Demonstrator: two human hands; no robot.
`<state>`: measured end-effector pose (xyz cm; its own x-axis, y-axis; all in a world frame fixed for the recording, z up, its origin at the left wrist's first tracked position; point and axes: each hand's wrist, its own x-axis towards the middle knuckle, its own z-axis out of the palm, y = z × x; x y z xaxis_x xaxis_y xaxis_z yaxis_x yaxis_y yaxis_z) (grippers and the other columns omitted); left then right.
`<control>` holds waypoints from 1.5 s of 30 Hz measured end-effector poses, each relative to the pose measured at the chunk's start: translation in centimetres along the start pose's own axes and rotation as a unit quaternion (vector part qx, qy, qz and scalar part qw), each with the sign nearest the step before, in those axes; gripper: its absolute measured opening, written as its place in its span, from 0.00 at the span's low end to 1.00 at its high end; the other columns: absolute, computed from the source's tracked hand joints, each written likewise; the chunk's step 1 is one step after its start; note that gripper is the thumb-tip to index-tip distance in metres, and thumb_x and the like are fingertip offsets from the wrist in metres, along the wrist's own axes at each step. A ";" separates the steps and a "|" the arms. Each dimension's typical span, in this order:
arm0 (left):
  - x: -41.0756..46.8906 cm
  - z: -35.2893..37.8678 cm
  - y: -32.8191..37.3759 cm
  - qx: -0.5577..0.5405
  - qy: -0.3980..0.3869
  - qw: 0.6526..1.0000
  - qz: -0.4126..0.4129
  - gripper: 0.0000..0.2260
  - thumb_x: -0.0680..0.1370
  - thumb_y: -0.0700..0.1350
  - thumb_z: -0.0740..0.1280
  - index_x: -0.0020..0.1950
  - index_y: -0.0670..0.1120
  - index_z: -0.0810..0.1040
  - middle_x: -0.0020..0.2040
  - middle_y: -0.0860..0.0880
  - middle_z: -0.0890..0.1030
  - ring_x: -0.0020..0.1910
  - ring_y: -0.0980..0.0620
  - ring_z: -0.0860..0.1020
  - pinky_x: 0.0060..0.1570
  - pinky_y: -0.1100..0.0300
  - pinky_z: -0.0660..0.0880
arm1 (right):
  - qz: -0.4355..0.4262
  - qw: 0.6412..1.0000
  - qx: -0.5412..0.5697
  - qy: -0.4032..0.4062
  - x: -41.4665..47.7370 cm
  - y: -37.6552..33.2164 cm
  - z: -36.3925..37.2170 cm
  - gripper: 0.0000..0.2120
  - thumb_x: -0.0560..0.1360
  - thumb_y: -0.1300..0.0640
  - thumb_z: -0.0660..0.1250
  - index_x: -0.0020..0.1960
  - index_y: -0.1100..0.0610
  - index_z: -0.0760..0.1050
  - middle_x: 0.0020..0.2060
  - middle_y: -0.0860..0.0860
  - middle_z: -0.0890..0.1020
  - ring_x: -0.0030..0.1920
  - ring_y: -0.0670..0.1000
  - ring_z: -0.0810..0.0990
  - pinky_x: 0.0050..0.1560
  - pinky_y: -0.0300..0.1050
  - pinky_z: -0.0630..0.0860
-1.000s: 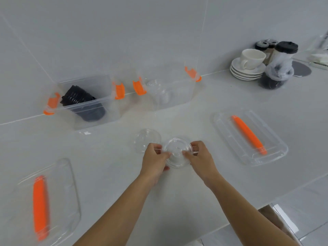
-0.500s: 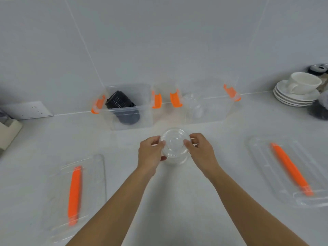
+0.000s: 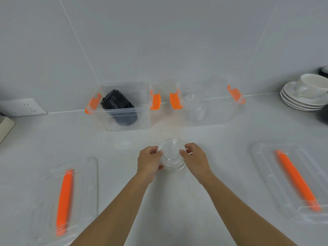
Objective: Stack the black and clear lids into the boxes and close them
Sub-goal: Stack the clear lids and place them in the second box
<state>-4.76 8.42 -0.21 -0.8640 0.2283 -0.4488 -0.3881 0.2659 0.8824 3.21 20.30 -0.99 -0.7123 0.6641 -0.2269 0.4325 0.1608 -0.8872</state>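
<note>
My left hand [image 3: 148,161] and my right hand [image 3: 194,158] pinch a small stack of clear round lids [image 3: 171,155] from either side, just above the counter in the middle. Behind them stand two clear boxes with orange latches. The left box [image 3: 124,119] holds a tilted stack of black lids [image 3: 118,105]. The right box [image 3: 216,110] holds clear lids [image 3: 194,107], faint against the wall. A clear box cover with an orange handle [image 3: 64,199] lies flat at the near left, and a second box cover [image 3: 294,178] lies at the right.
White saucers with a cup [image 3: 305,93] stand at the far right, with a dark object beside them at the frame's edge. A wall socket [image 3: 21,107] sits low on the left wall. The tiled wall rises right behind the boxes.
The view has swung left and up, so the boxes now sit centred. My hands have gathered the clear lids from the counter into one stack, including the loose one that lay at the left.
</note>
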 end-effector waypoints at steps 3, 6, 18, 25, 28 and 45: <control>0.1 0.1 -0.3 0.014 0.000 1.000 -0.006 0.04 0.75 0.38 0.65 0.44 0.46 0.79 0.46 0.47 0.80 0.45 0.46 0.78 0.36 0.55 0.79 | 0.004 1.000 -0.026 -0.013 0.2 0.4 -0.1 0.12 0.74 0.56 0.64 0.56 0.59 0.74 0.51 0.53 0.76 0.49 0.51 0.75 0.52 0.42 0.70; 0.3 0.1 -0.4 0.038 -0.002 0.999 -0.008 0.04 0.75 0.38 0.65 0.43 0.46 0.78 0.44 0.48 0.80 0.45 0.46 0.78 0.42 0.51 0.80 | 0.012 0.999 -0.036 -0.032 0.4 0.7 -0.3 0.09 0.74 0.57 0.64 0.51 0.60 0.76 0.50 0.54 0.75 0.47 0.51 0.75 0.47 0.40 0.68; 0.2 0.7 0.8 0.083 -0.052 0.993 -0.064 0.05 0.71 0.35 0.67 0.36 0.39 0.72 0.38 0.43 0.75 0.40 0.44 0.77 0.45 0.46 0.80 | 0.048 0.997 -0.019 -0.059 1.1 1.4 0.2 0.21 0.70 0.55 0.67 0.25 0.56 0.60 0.39 0.52 0.63 0.37 0.51 0.62 0.31 0.39 0.58; 0.2 0.6 1.2 0.010 -0.061 0.990 -0.125 0.05 0.72 0.33 0.67 0.40 0.42 0.75 0.43 0.45 0.77 0.41 0.46 0.77 0.40 0.52 0.78 | 0.068 0.995 0.020 -0.065 1.0 1.1 0.2 0.13 0.69 0.55 0.69 0.35 0.56 0.64 0.38 0.51 0.68 0.36 0.50 0.67 0.33 0.39 0.63; 0.2 0.5 1.5 -0.001 -0.060 0.990 -0.131 0.05 0.72 0.34 0.66 0.41 0.43 0.74 0.43 0.46 0.76 0.40 0.49 0.75 0.43 0.52 0.77 | 0.086 0.991 0.059 -0.082 0.9 0.8 0.2 0.11 0.70 0.53 0.69 0.44 0.56 0.67 0.39 0.50 0.73 0.40 0.49 0.73 0.41 0.45 0.75; 0.1 1.0 6.0 -0.075 -0.078 0.994 0.019 0.11 0.73 0.37 0.68 0.55 0.43 0.77 0.49 0.46 0.79 0.46 0.49 0.78 0.47 0.56 0.78 | 0.009 0.980 0.197 -0.016 1.8 -3.8 -2.3 0.09 0.73 0.59 0.67 0.52 0.58 0.71 0.51 0.54 0.76 0.44 0.50 0.77 0.38 0.40 0.75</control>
<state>-6.84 10.95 4.92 -0.8233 0.3802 -0.4214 -0.4100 0.1151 0.9048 1.53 22.56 2.90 -0.7261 0.6403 -0.2506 0.2019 -0.1498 -0.9679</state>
